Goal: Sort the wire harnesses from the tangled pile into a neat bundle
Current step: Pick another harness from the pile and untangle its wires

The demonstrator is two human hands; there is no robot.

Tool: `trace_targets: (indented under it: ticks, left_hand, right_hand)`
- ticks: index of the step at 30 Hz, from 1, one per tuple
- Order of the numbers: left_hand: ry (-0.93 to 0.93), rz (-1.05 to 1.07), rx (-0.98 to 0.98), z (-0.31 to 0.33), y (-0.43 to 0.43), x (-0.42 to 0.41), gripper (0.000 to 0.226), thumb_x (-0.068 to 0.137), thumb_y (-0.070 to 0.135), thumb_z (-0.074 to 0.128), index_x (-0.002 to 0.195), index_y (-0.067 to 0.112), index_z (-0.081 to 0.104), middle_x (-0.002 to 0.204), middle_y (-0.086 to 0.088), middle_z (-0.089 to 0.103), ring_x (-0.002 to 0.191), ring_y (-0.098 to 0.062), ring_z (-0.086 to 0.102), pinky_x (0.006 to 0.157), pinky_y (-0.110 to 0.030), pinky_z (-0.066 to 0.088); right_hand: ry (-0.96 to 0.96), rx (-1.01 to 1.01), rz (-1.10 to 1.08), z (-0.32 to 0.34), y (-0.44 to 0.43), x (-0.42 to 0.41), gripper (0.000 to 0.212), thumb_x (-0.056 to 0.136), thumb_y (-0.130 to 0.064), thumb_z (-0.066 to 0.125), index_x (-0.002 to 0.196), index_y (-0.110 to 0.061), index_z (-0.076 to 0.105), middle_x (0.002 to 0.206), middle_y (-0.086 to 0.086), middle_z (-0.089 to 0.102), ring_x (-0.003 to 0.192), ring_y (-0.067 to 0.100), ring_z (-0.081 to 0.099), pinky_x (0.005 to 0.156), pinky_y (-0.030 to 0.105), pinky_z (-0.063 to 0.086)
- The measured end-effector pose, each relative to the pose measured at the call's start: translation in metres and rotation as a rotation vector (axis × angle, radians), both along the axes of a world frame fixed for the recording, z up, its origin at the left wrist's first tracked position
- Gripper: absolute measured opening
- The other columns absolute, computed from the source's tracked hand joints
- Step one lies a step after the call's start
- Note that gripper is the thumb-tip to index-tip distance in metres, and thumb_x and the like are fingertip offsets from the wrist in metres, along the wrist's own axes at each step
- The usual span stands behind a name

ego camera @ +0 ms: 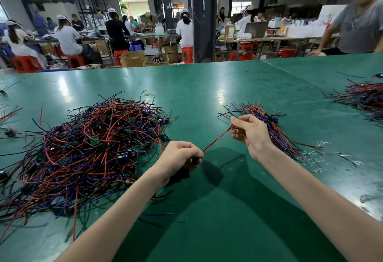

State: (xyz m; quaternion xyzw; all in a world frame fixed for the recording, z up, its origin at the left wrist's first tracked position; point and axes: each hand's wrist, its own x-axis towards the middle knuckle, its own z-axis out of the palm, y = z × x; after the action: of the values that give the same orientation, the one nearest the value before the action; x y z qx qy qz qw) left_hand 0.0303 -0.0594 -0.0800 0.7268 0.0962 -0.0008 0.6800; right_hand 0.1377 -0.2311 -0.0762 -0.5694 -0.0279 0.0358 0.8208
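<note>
A big tangled pile of red, blue and black wire harnesses [93,143] covers the left of the green table [207,87]. One harness [217,138], red and black wires held taut, runs between my two hands. My left hand [180,156] grips its dark connector end just right of the pile. My right hand [248,131] pinches the wire's other end, higher and to the right. Behind my right hand lies a sorted bundle of harnesses [269,125], its wires fanned out at both ends.
Another heap of harnesses [364,95] lies at the table's right edge. Clear plastic scraps [319,158] sit right of the bundle. Loose wires [8,114] lie at the far left. A person in a grey shirt [356,27] leans on the table's far right. Workers sit at benches behind.
</note>
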Motion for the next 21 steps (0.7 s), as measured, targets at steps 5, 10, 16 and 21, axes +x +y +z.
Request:
trace_targets:
  ticks: [5,10,16,21]
  left_hand:
    - [0.005,0.005,0.000,0.000,-0.001,0.000,0.019,0.080,-0.003,0.062,0.063,0.003,0.066,0.054,-0.007,0.060,0.043,-0.013,0.053,0.046,-0.017,0.044]
    - [0.031,-0.006,0.016,0.002,-0.001,-0.002,0.020,0.081,0.000,0.062,0.062,0.007,0.066,0.055,-0.006,0.061,0.041,-0.013,0.053,0.040,-0.015,0.039]
    - [0.018,-0.004,0.008,0.002,-0.003,-0.001,0.021,0.081,-0.002,0.060,0.062,0.005,0.064,0.054,-0.006,0.060,0.041,-0.012,0.051,0.041,-0.014,0.038]
    - [0.003,-0.016,-0.002,0.002,-0.003,-0.002,0.021,0.081,-0.002,0.061,0.061,0.006,0.065,0.054,-0.006,0.060,0.043,-0.012,0.051,0.041,-0.014,0.038]
  right_hand:
    - [-0.335,-0.365,-0.113,-0.007,-0.007,0.006,0.022,0.081,-0.004,0.071,0.070,-0.011,0.054,0.061,0.004,0.056,0.047,0.010,0.054,0.049,0.024,0.049]
    - [-0.957,-0.906,-0.316,-0.015,-0.009,0.008,0.020,0.080,-0.009,0.072,0.069,-0.008,0.055,0.063,-0.001,0.054,0.058,0.022,0.048,0.059,0.035,0.045]
    - [-0.722,-0.740,-0.281,-0.011,-0.009,0.008,0.021,0.079,-0.009,0.073,0.067,-0.011,0.056,0.058,0.000,0.058,0.050,0.015,0.053,0.054,0.025,0.044]
    - [-0.048,-0.092,-0.016,0.000,-0.007,0.007,0.019,0.081,-0.001,0.069,0.071,-0.006,0.054,0.049,0.002,0.062,0.038,0.007,0.050,0.037,0.017,0.040]
